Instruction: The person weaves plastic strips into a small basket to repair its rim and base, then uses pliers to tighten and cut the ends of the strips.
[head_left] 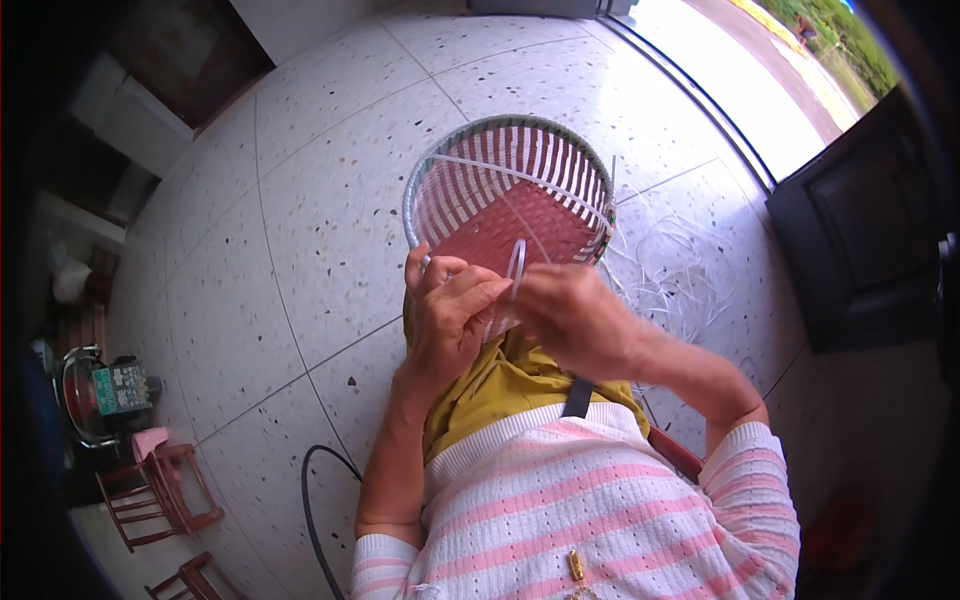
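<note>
A round woven basket, with red and white slats and a pale wrapped rim, rests against my lap with its inside facing up. At its near rim my left hand is closed, thumb and fingers pinching a thin white plastic strip that bends up in a small loop. My right hand, slightly blurred, is curled closed beside the loop and seems to grip the same strip; its fingertips are partly hidden. Another white strip stretches across the basket's opening.
Loose white strips lie tangled on the speckled tile floor right of the basket. A dark door stands at the right by a bright doorway. Small wooden chairs stand at lower left, near a black cable.
</note>
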